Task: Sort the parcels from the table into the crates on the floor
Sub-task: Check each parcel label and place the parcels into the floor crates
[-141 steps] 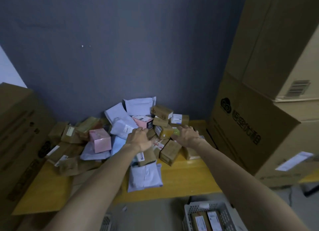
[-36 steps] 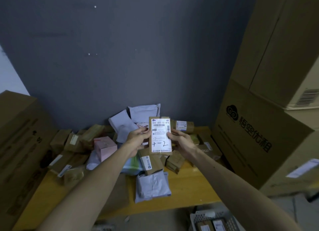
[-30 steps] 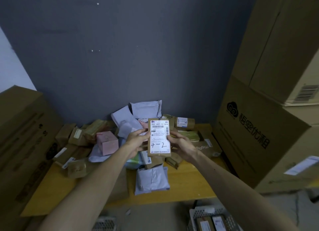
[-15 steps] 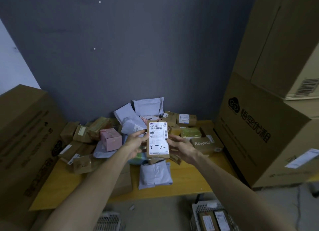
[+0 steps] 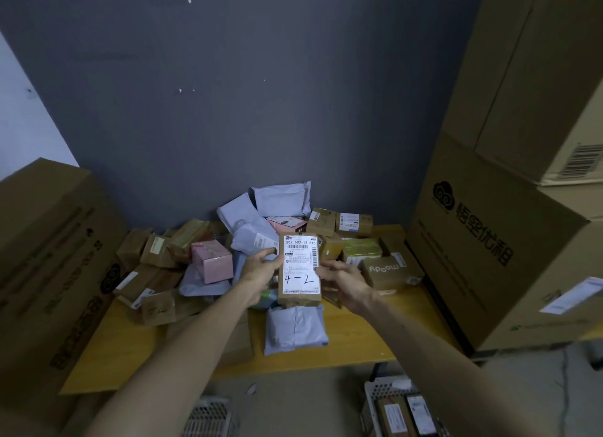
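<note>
the left hand (image 5: 261,270) and right hand (image 5: 342,281) grasp between them a flat brown cardboard parcel (image 5: 300,268) with a white 4-2 label, held upright above the yellow wooden bench (image 5: 352,345), just before the heap of parcels (image 5: 212,262).

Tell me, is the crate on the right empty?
Not empty. Two brown parcels with white labels lie inside the crate.

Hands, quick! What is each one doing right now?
Left hand: holding the brown parcel by its left edge.
Right hand: holding the same parcel by its right edge.
</note>
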